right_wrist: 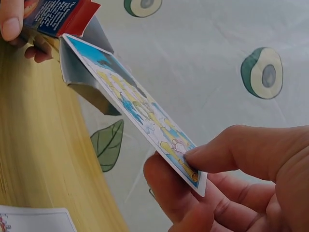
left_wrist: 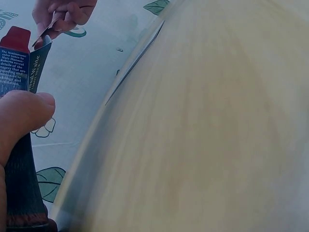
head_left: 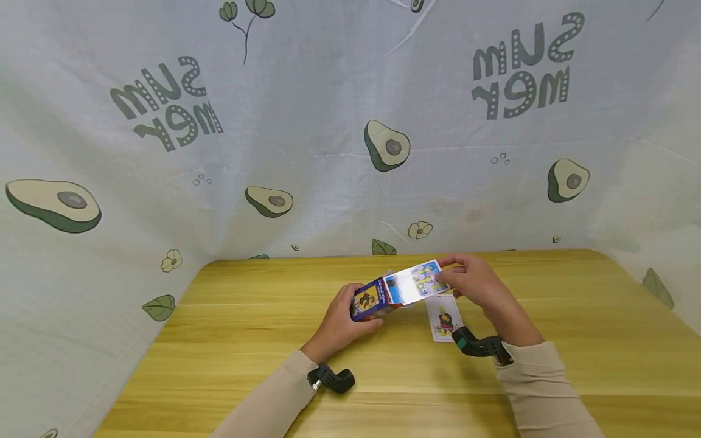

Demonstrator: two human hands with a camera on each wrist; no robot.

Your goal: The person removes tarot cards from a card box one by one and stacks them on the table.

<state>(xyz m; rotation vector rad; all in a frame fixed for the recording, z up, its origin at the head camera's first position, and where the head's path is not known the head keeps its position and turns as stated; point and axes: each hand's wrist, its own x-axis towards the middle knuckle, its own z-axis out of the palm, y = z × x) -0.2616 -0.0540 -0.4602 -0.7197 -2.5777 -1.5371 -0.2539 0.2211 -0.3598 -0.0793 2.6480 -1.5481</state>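
Note:
My left hand (head_left: 344, 317) grips a blue tarot card box (head_left: 368, 299), tilted above the table with its open end toward the right. Red and dark end flaps (right_wrist: 83, 17) stand out from that end. Between thumb and fingers, my right hand (head_left: 477, 285) pinches a picture card (head_left: 418, 282) by its outer end; the card's other end is right at the box mouth. Below, a second card (head_left: 445, 317) lies face up on the table, partly overlapped by the right wrist's camera mount. The inside of the box is hidden in the head view.
Under both arms is a wood-grain table (head_left: 246, 340). A pale cloth curtain (head_left: 328, 152) printed with avocados and lettering hangs behind it and along its sides. Each wrist wears a black camera mount (head_left: 335, 378).

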